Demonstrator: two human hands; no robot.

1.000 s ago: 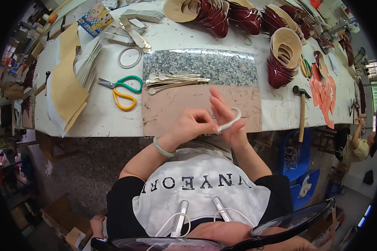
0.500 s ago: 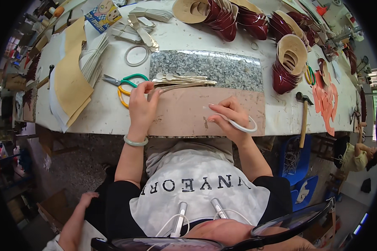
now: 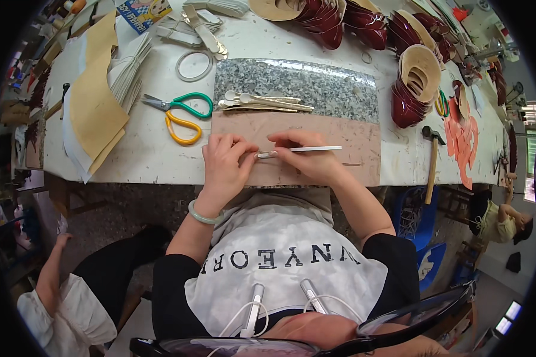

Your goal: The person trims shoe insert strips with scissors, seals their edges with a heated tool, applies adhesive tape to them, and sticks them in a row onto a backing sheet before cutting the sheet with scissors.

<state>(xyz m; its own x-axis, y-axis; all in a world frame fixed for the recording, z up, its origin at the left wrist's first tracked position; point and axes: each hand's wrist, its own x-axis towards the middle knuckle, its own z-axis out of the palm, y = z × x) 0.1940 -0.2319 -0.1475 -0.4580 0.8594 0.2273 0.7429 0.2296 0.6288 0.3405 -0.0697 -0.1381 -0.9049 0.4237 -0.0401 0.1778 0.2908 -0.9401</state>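
Lining-up stage, I'd guess: left hand (image 3: 227, 159) and right hand (image 3: 308, 156) pinch a small strip (image 3: 264, 155), 6 o'clock from the pale strips (image 3: 265, 103); right's also got a white ring (image 3: 324, 148). Next move needs steadiness imo.

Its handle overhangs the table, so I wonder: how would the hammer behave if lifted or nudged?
The hammer is probably head-heavy: dark, metallic-looking head, wooden-looking handle. That straight handle looks stiff. With the head well on the table, a light nudge would likelier swivel than drop it.
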